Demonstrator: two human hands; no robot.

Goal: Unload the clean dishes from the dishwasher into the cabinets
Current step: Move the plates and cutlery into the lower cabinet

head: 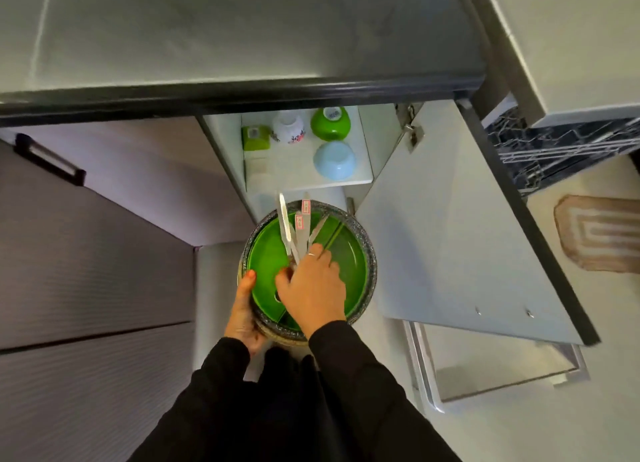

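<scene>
While a stack of round plates, a green divided plate on top of a dark speckled one, is carried in front of the open lower cabinet, it is supported from below and at its near-left rim by the left hand, thumb hooked over the edge. Probably the stack is held level so that it serves as a tray. A bundle of flat metal cutlery pieces, two with small red-printed labels, is gripped at the lower ends by the right hand, fingers curled round them, over the green plate; the pieces fan out towards the cabinet.

On the cabinet shelf a green square container, a white flowered cup, a green bowl and a pale blue bowl are stored upside down, likely to keep dust out.

Hard to make out:
- cutlery type; working ends are hidden by the right hand
- plate count in the stack
- left palm, covered by plates
- dishwasher rack, cut off at right; its contents cannot be told
- lower cabinet space, hidden behind plates
</scene>
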